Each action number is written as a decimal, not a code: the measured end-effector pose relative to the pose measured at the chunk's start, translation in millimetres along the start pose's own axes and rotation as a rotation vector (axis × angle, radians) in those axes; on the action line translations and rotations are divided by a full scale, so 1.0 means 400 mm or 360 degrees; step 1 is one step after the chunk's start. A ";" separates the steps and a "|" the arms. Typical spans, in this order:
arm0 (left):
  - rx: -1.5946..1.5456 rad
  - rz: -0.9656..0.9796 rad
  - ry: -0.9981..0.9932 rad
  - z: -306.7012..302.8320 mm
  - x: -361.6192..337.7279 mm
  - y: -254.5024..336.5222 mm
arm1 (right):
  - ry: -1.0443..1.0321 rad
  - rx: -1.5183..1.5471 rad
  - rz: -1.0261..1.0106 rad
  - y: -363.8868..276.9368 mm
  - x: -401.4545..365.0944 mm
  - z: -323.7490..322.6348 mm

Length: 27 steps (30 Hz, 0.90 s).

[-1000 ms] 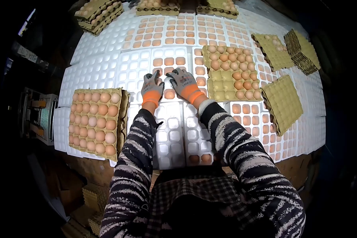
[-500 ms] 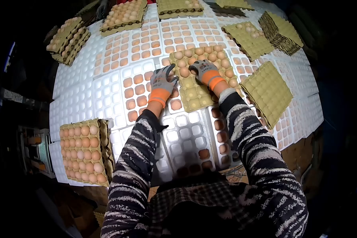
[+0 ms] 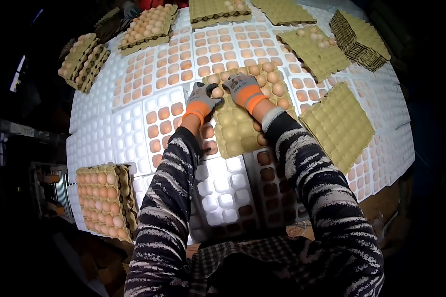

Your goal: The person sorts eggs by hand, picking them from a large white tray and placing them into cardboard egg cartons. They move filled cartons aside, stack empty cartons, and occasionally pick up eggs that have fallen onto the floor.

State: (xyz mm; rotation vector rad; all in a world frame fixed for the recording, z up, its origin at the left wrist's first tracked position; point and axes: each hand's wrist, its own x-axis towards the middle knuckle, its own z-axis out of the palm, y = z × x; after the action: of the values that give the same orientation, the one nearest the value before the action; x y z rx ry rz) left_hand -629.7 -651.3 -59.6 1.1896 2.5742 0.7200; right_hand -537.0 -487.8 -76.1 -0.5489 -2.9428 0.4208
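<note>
A pulp egg tray lies in front of me on white moulded trays, its near-left cells bare. Brown eggs fill its far and right cells. My left hand, in a grey and orange glove, is at the tray's left edge, thumb and fingers closed around an egg. Over the tray's upper middle is my right hand, gloved alike, with its fingers curled down among the eggs; what they hold is hidden. White moulded trays beside my left hand carry eggs in some cells.
A full pulp tray stack stands at the near left. At right lies an eggless pulp tray, with a partly filled one beyond. Stacked pulp trays sit far right, and egg-laden trays line the far side.
My left hand has closed around an egg at the tray's left side. My right hand has shifted left over the tray. The whole view has tilted slightly.
</note>
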 end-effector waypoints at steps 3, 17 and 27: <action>-0.0159 -0.0184 0.0032 -0.026 0.014 0.025 | -0.0144 0.0201 -0.0114 -0.018 -0.053 -0.197; -0.1053 -0.0132 0.0432 0.006 0.071 -0.102 | -0.0088 0.0054 0.0052 0.003 0.052 -0.188; -0.2419 -0.0452 0.0025 -0.148 -0.616 -0.155 | -0.0326 0.2476 0.0056 0.042 -0.434 -0.091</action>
State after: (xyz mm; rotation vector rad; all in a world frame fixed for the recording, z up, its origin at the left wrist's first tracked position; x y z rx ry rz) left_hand -533.1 -893.0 -43.0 0.2594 1.3043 1.9529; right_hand -364.5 -527.5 -57.6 -0.2680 -1.7764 2.3866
